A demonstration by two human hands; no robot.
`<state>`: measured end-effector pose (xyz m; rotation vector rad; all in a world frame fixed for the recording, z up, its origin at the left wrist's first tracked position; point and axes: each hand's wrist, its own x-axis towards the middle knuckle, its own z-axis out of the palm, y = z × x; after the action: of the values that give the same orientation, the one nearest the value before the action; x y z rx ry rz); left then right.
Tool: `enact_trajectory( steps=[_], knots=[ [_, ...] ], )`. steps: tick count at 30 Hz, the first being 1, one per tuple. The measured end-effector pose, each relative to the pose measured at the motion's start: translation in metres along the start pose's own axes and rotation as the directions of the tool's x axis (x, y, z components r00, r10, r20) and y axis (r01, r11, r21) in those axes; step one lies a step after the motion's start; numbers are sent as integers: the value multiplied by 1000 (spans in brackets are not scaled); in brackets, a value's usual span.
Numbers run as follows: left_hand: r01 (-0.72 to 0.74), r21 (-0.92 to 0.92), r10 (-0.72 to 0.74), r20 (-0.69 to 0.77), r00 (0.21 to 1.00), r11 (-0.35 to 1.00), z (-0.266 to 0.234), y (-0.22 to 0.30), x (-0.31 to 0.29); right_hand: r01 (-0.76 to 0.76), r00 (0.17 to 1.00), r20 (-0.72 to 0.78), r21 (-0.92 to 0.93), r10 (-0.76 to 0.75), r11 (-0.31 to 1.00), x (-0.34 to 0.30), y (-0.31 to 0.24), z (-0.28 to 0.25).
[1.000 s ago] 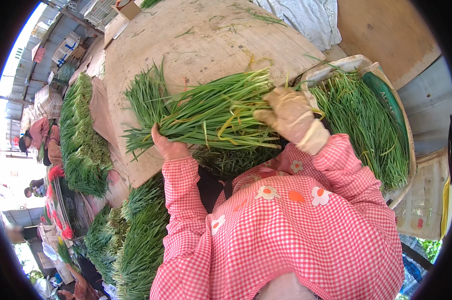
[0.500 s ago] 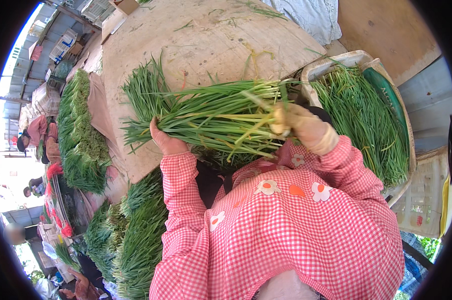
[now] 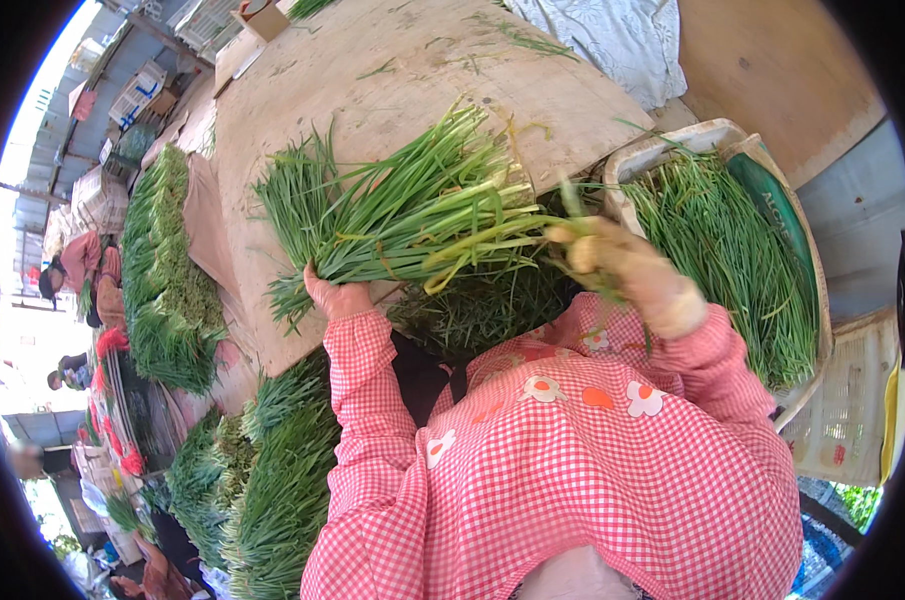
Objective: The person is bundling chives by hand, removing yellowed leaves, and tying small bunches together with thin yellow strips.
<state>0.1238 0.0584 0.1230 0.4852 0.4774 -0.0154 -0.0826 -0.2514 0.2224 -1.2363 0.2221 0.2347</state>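
A thick bunch of green chives (image 3: 422, 220) lies across the near edge of the board, leaf tips to the left and pale stem ends to the right. My left hand (image 3: 340, 297) is closed on its leafy end, the thumb on top. Just beyond the stem ends, my right hand (image 3: 632, 270) is blurred by motion, its fingers pinched on a few yellowish chive stalks (image 3: 570, 200). Some yellowed leaves stick out along the bunch's near side. Below the bunch, dark green trimmings (image 3: 482, 310) lie between the board and my lap.
A wooden board (image 3: 412, 80) spreads ahead, with loose leaf scraps. At right stands a pale crate (image 3: 822, 330) full of chives. Chive heaps lie at left (image 3: 157, 280) and lower left (image 3: 282, 480). A patterned cloth (image 3: 612, 40) covers the far edge. Another person (image 3: 77, 265) sits far left.
The stem ends of the bunch have swung away from me and fanned apart, uncovering more trimmings beneath. My right hand has moved slightly right and down, away from the stems.
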Motion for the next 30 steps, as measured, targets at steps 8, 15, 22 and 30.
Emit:
enact_trajectory(
  steps=[8, 15, 22, 30],
  knots=[
    [35, 87, -54, 225, 973, 996, -12, -2, -3, -88, 911, 412, 183, 5, 979, 53, 63, 57],
    [-70, 3, 70, 122, 990, 998, -20, 5, 19, -61, 981, 192, 399, -18, 915, -10, 38, 18],
    [-24, 31, 19, 158, 987, 999, -11, -3, 9, 519, 850, -188, 449, -491, 727, -1, 19, -100],
    [-115, 107, 96, 168, 981, 988, -2, 12, -1, 245, 966, 195, -499, -168, 831, 66, 1, -2]
  ],
)
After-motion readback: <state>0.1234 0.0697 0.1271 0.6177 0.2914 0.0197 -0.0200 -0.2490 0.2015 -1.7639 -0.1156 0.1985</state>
